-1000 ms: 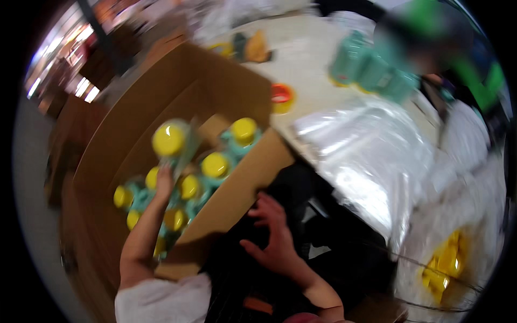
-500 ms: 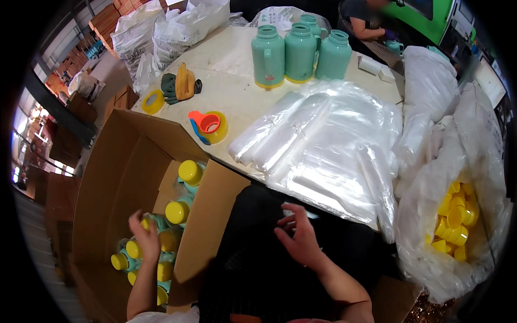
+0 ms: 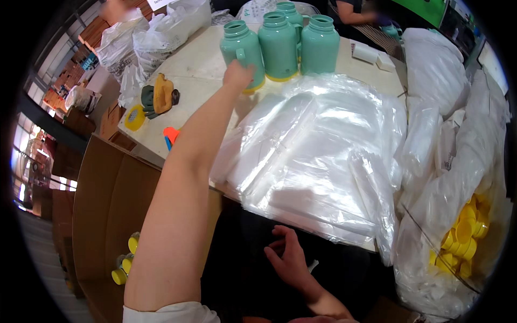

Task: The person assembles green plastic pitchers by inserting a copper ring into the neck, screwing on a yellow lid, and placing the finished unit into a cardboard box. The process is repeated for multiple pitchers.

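My left hand (image 3: pixel 238 76) is stretched far across the table, its fingers closed at the handle of the leftmost green thermos flask (image 3: pixel 249 53). That flask leans a little and has a yellow base. Beside it stand several more green flasks (image 3: pixel 278 51) with open necks. Low in front of the table edge, my right hand (image 3: pixel 288 257) holds nothing that I can see; its fingers are loosely curled, with the thumb apart. Near its wrist is a small white thing I cannot make out. Clear plastic bags (image 3: pixel 318 156) lie in a stack between my hands and the flasks.
At the left, an open cardboard box (image 3: pixel 110 199) holds flasks with yellow caps (image 3: pixel 119 276), partly behind my arm. A glove (image 3: pixel 162 92) and tape roll (image 3: pixel 134 118) lie on the table (image 3: pixel 196 62). Yellow cups (image 3: pixel 464 231) fill a bag at right. A person (image 3: pixel 353 13) works behind.
My left hand has left the box and reached forward to the leftmost flask, which now leans slightly. My right hand stays low near the table edge. The whole view has shifted.
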`<control>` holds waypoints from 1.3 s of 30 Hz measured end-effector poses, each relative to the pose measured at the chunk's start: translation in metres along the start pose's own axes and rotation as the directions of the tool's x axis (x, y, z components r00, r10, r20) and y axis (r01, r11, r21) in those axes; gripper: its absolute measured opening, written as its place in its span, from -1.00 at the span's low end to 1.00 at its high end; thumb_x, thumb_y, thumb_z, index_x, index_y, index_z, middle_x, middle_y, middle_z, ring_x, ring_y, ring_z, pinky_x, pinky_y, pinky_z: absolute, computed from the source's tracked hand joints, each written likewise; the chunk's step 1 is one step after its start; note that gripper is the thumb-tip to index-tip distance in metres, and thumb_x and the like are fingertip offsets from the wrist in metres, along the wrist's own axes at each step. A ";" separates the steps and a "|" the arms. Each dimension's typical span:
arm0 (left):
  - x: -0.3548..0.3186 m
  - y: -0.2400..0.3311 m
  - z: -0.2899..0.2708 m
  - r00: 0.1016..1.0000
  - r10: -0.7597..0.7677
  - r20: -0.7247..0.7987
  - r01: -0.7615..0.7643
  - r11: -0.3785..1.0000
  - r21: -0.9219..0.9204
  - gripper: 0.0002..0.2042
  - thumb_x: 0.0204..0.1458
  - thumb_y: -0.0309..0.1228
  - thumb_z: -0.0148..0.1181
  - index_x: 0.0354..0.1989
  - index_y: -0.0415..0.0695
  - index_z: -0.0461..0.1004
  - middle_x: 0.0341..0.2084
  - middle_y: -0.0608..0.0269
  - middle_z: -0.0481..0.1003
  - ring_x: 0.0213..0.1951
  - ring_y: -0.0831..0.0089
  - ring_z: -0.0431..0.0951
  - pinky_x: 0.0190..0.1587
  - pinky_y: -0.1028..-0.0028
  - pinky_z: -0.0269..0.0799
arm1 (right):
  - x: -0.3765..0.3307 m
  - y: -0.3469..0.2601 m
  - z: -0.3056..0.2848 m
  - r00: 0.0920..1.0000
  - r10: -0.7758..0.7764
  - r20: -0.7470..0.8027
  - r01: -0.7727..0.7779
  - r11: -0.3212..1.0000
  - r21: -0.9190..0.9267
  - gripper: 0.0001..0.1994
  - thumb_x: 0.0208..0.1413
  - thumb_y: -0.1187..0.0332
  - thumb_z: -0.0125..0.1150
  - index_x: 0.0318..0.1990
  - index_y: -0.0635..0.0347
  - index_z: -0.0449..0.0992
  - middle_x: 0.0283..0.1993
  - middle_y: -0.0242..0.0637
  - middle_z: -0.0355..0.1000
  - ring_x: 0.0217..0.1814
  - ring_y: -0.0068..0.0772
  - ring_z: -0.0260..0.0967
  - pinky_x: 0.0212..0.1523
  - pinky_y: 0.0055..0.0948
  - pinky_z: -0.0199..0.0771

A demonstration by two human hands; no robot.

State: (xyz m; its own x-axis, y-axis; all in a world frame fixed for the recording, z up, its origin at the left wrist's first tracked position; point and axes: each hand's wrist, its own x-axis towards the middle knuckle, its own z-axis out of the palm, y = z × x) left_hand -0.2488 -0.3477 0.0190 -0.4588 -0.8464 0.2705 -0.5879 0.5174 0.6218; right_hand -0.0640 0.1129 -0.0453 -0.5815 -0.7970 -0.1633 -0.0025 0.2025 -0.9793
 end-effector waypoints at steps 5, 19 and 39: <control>-0.093 0.028 -0.056 0.985 0.175 -0.007 -0.162 0.899 -0.406 -0.72 0.17 -0.28 0.24 -0.09 -0.22 0.50 -0.33 0.05 0.62 -0.31 0.28 0.66 -0.11 0.28 0.60 | 0.005 -0.005 -0.005 0.992 0.103 -0.069 -0.094 0.989 0.118 -0.49 0.13 0.41 0.38 0.20 0.25 0.32 0.10 -0.10 0.44 -0.04 -0.22 0.54 -0.07 -0.30 0.56; -0.434 -0.039 -0.205 0.830 0.551 0.084 -0.432 0.731 -0.528 -0.63 0.24 -0.33 0.03 0.12 -0.32 0.39 -0.18 0.13 0.43 -0.10 0.32 0.43 0.04 0.38 0.35 | -0.118 -0.012 -0.004 0.989 -0.148 0.022 0.126 0.900 0.417 0.16 -0.02 0.13 0.54 0.55 0.24 -0.25 0.55 -0.06 -0.06 0.59 -0.16 -0.11 0.54 -0.21 -0.06; -0.433 -0.001 -0.138 0.463 0.360 0.810 0.515 0.635 -0.576 -0.38 0.19 0.06 0.17 0.22 -0.20 0.35 -0.07 0.14 0.49 -0.03 0.30 0.54 0.11 0.29 0.48 | -0.400 0.006 -0.269 0.440 0.187 -0.878 -0.807 0.511 -0.295 -0.80 -0.01 0.24 0.41 -0.26 0.12 0.70 -0.28 -0.08 0.61 -0.19 -0.02 0.58 -0.12 -0.16 0.57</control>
State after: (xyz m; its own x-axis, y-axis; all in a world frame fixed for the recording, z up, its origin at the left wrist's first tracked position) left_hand 0.0423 0.0002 0.0024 -0.9638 -0.1027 -0.2462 -0.2254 -0.1798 0.9575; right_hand -0.0498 0.5860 0.0461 -0.9708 0.1872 -0.1497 0.2278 0.9150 -0.3329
